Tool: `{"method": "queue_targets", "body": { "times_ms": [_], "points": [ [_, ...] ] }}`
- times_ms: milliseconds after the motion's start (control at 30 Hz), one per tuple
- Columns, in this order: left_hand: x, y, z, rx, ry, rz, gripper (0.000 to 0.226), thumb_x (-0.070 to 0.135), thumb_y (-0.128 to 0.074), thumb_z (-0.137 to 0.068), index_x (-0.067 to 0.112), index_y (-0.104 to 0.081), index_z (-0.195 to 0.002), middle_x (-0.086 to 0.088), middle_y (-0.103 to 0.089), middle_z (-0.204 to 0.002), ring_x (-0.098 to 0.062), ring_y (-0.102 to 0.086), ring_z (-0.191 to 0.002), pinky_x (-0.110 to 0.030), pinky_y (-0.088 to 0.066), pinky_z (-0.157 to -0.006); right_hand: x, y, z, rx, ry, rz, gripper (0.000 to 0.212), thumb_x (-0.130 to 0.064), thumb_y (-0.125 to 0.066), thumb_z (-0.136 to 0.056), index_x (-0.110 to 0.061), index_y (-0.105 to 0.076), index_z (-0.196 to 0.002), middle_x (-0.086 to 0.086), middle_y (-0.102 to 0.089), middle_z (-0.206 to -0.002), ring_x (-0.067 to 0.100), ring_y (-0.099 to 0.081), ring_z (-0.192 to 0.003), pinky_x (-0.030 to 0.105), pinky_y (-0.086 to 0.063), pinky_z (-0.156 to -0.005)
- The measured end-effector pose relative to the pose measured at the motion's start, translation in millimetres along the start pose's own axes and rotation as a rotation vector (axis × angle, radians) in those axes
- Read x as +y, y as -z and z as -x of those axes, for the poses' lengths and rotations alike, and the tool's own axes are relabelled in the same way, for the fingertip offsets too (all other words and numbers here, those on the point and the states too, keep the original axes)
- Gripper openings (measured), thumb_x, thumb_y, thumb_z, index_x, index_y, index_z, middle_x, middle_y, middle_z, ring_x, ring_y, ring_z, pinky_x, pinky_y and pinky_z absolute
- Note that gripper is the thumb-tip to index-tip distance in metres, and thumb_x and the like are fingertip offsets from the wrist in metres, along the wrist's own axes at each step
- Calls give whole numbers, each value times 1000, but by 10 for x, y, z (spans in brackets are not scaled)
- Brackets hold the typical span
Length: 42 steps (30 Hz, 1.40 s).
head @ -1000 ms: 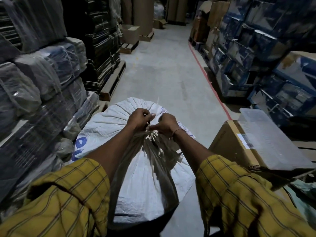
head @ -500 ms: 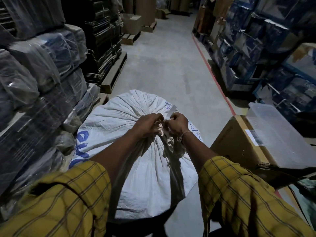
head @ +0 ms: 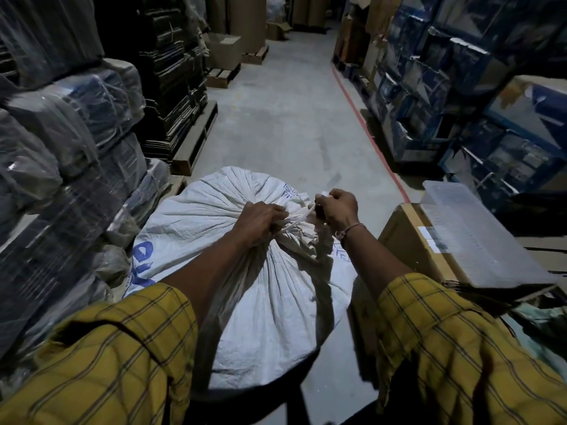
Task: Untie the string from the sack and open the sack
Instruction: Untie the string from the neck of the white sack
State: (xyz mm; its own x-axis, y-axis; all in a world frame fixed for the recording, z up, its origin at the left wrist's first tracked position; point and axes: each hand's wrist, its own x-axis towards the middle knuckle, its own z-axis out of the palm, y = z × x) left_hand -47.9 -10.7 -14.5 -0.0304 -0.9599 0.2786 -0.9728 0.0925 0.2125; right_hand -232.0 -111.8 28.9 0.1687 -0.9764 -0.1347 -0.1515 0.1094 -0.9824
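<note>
A full white woven sack (head: 214, 222) with blue print stands on the floor right in front of me, its mouth gathered into a bunch at the top. My left hand (head: 259, 220) is clamped on the gathered neck. A pale string (head: 299, 219) runs taut from the neck to my right hand (head: 337, 210), which is closed on the string's end a short way to the right. The knot itself is hidden under my fingers.
Plastic-wrapped bales (head: 70, 154) and dark stacks on wooden pallets (head: 193, 139) line the left. A cardboard box (head: 408, 240) with a clear plastic lid (head: 472, 234) on it stands close on the right. Blue cartons (head: 460, 96) line the right wall beyond a red floor line (head: 371, 136).
My hands were together at the knot; now my right hand has pulled away to the right, drawing the string out taut. My left hand stays on the neck. My view has tilted down slightly.
</note>
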Motion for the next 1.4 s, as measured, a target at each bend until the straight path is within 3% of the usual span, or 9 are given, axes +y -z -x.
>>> {"method": "queue_targets", "body": {
  "times_ms": [200,367,600,700,833,933,1000,1100,1400],
  "points": [
    [293,50,-62,44,110,403,68,50,-62,-84,19,-61,-145,-3,-62,-147,-20,-56,-139,-44,-43,-114,-264,244,62,-34,46,-102,28,2,-75,-84,-6,-49,-78,12,-47,-72,31,-70,-60,35,-59,-51],
    [590,159,-244,59,178,737,18,19,-78,-92,8,-77,-106,-5,-78,-96,-11,-74,-85,-32,-61,-78,-358,340,189,-51,42,-98,32,-2,-84,-74,-6,-52,-78,22,-57,-73,37,-75,-70,49,-63,-63],
    [817,451,-422,109,164,611,20,50,-75,-86,30,-77,-88,8,-73,-92,-18,-64,-90,-35,-50,-83,-671,632,277,21,-52,-429,12,13,-74,-80,16,-64,-86,26,-68,-83,30,-73,-66,41,-65,-70],
    [1016,618,-515,4,134,825,18,30,-73,-96,14,-77,-90,0,-73,-81,-11,-62,-74,-27,-49,-72,-826,823,307,107,-95,-554,15,17,-72,-80,17,-62,-91,27,-67,-93,30,-69,-69,36,-64,-60],
    [1302,729,-551,30,148,1017,24,16,-62,-104,-4,-74,-101,1,-63,-73,-10,-55,-66,-15,-46,-64,-906,1096,302,217,-61,-563,86,12,-70,-82,-16,-26,-150,24,-64,-106,24,-71,-56,44,-65,-67],
    [1531,825,-668,107,192,1151,24,20,-57,-107,2,-73,-103,1,-55,-71,-11,-51,-62,-18,-45,-61,-941,1221,346,201,-1,-108,31,-26,-68,-92,-10,-60,-117,18,-64,-95,26,-66,-54,36,-60,-56],
    [1651,885,-772,159,264,1274,25,23,-52,-109,7,-70,-101,0,-50,-74,-11,-49,-61,-21,-44,-59,-945,1295,380,169,90,333,49,-58,-52,-93,-13,-67,-79,17,-67,-89,30,-60,-67,34,-49,-64],
    [1746,933,-946,228,376,1456,31,27,-47,-111,9,-68,-97,2,-43,-74,-8,-39,-56,-19,-36,-52,-907,1402,484,140,185,641,71,-70,-40,-92,-10,-67,-68,10,-70,-81,31,-60,-79,35,-44,-69],
    [2019,873,-1167,224,549,1518,41,33,-47,-111,4,-69,-92,2,-37,-67,-8,-33,-51,-18,-26,-42,-810,1599,732,-161,-65,59,35,-43,-60,-92,-9,-69,-85,5,-70,-68,21,-56,-62,26,-41,-56]
  ]
}}
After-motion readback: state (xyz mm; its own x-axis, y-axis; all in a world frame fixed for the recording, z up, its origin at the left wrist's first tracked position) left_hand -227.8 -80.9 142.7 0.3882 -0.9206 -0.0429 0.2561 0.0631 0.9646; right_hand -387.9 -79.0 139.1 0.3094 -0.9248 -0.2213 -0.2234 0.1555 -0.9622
